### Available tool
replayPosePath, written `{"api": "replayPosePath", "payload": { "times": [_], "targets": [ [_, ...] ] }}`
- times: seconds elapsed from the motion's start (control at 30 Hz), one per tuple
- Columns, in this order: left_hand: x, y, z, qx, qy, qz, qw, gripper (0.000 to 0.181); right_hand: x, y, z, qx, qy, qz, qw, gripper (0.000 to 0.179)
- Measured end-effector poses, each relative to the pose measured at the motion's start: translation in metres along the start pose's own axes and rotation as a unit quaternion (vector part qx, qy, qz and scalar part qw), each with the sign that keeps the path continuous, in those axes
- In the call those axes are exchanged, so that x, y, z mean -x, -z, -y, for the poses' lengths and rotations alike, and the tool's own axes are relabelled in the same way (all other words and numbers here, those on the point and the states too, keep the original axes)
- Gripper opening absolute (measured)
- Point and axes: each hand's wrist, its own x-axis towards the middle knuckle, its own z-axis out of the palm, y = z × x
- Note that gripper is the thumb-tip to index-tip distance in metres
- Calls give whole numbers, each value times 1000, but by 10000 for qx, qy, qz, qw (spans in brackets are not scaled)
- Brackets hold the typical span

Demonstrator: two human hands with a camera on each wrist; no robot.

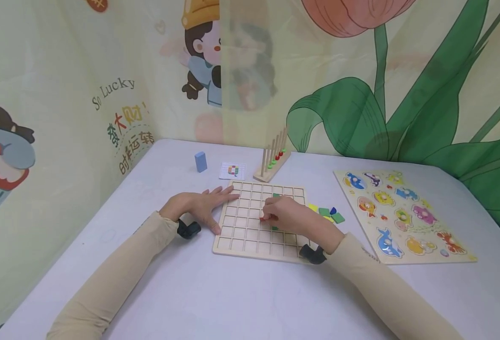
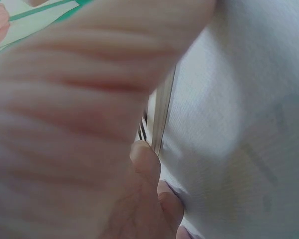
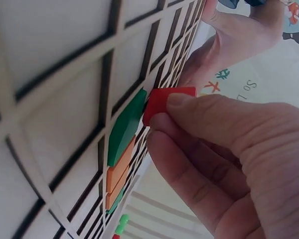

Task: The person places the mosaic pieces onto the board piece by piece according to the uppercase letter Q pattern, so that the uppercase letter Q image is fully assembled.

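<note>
A wooden grid board lies on the white table in front of me. My left hand rests along its left edge with fingers spread; the left wrist view shows mostly blurred skin and the board's rim. Over the middle of the grid, my right hand pinches a red tile between thumb and fingers. In the right wrist view this tile is tilted at the grid, close beside a green tile set in a cell. Orange tiles sit beyond it. The right hand hides part of the board in the head view.
Loose green, yellow and blue pieces lie right of the board. Behind it are a pattern card, a blue block and a peg stand with green and red beads. A sea-animal puzzle lies at the right.
</note>
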Motion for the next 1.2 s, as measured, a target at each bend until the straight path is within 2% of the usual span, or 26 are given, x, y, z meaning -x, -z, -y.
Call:
{"api": "replayPosePath", "payload": {
  "times": [0.33, 1.03, 1.2],
  "targets": [
    [1, 0, 1, 45, -10, -11, 10000, 114, -1, 1, -1, -238, 60, 348, 9991, 9],
    [-3, -1, 2, -26, 50, 24, 10000, 114, 0, -7, -5, -621, 1, 213, 9978, 9],
    [-1, 0, 0, -29, 50, -5, 10000, 114, 0, -9, -7, -516, 177, 178, 9984, 9]
  ]
}}
